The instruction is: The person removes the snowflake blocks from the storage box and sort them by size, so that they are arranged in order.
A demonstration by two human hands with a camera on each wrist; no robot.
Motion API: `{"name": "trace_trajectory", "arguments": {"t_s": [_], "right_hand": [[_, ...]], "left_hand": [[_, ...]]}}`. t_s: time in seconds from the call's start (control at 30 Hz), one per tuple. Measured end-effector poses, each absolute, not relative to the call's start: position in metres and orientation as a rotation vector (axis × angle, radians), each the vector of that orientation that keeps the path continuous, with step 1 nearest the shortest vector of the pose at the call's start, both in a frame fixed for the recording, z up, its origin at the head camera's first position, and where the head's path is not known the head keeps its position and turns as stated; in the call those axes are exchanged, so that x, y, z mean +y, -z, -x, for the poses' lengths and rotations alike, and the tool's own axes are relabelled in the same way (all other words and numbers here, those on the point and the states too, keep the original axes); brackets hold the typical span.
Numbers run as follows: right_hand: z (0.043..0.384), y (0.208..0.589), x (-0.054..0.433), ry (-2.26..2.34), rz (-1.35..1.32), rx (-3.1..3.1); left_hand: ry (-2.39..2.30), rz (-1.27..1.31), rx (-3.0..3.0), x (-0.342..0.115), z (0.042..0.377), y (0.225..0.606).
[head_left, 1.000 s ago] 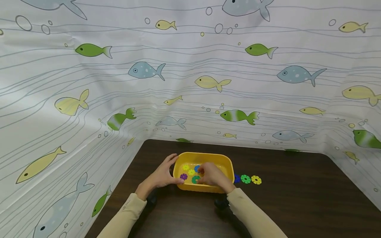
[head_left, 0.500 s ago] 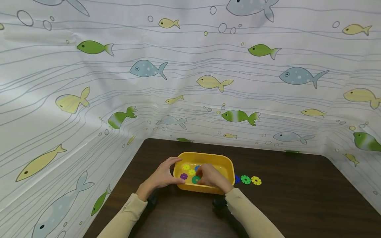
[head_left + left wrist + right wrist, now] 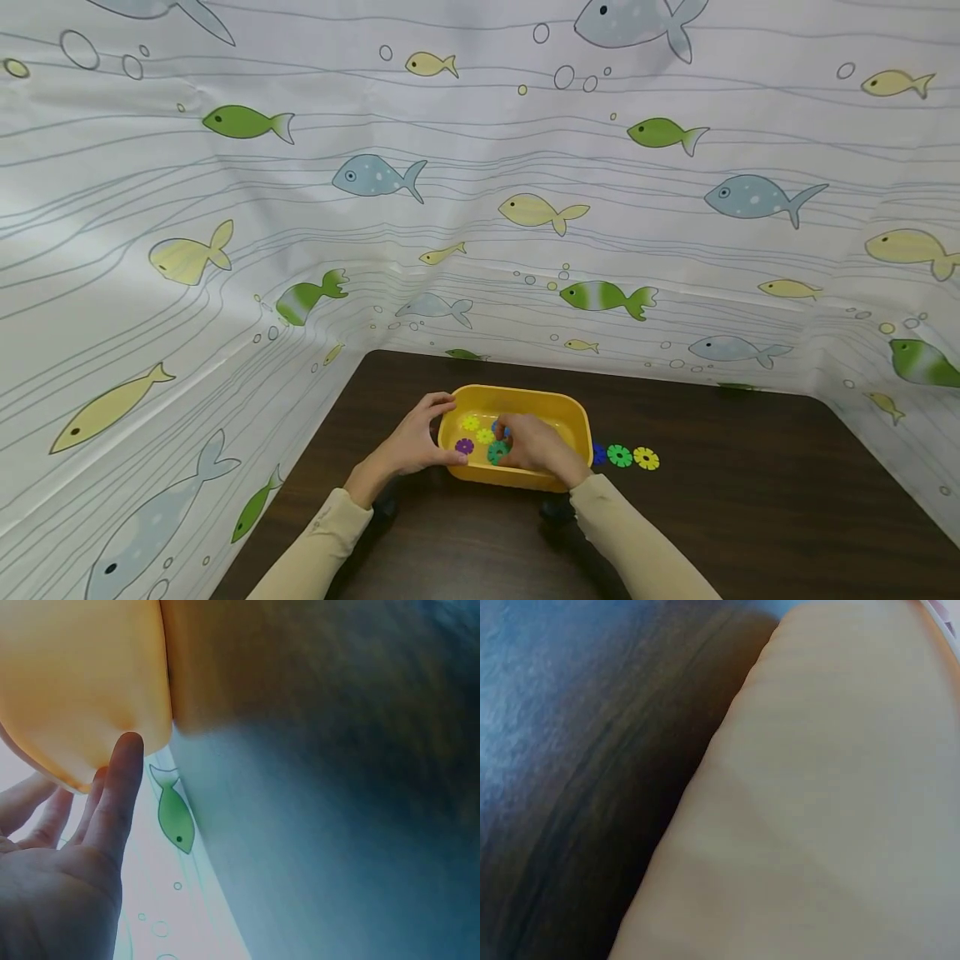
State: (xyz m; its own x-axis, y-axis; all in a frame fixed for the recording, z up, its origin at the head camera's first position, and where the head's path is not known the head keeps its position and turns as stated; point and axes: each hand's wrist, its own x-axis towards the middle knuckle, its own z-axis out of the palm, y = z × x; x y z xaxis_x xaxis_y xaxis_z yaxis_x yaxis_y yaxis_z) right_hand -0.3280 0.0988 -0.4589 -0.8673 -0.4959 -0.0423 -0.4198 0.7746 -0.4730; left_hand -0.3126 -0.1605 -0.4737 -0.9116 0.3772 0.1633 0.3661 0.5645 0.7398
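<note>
My left hand (image 3: pixel 412 437) holds the left end of a yellow plastic tub (image 3: pixel 517 475), its thumb over the near rim. In the left wrist view, fingertips touch the outside of the tub's wall (image 3: pixel 75 667). Inside the tub, my right hand (image 3: pixel 536 442) pinches a green notched disc (image 3: pixel 497 452) at the disc's right side; the fingertips are partly hidden. A blue disc (image 3: pixel 501 430) lies partly behind the right fingers. A purple disc (image 3: pixel 464 447) and two yellow discs (image 3: pixel 485 436) are farther left in the tub. Only the tub's outer wall (image 3: pixel 817 787) and dark tabletop fill the right wrist view.
Right of the tub, a blue disc (image 3: pixel 598 454), a green disc (image 3: pixel 619 456) and a yellow disc (image 3: pixel 647 458) lie in a row on the dark wooden table (image 3: pixel 750 500). A white fish-print sheet (image 3: pixel 480 275) rises behind the table and along its sides.
The green disc in the tub has shifted slightly and tilted at the right fingers. My left hand keeps its place on the tub; the head view has moved a little.
</note>
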Motion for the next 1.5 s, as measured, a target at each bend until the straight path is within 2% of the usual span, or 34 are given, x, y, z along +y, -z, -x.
{"name": "trace_trajectory", "arguments": {"t_s": [1.0,1.5], "right_hand": [[0.33,0.461,0.115,0.801,0.789,2.761],[0.303,0.448,0.14,1.072,0.752,2.853]], "left_hand": [[-1.32,-0.564,2.768,-0.155,0.314,0.474],[-1.283,-0.571,2.789,-0.159,0.31,0.473]]}}
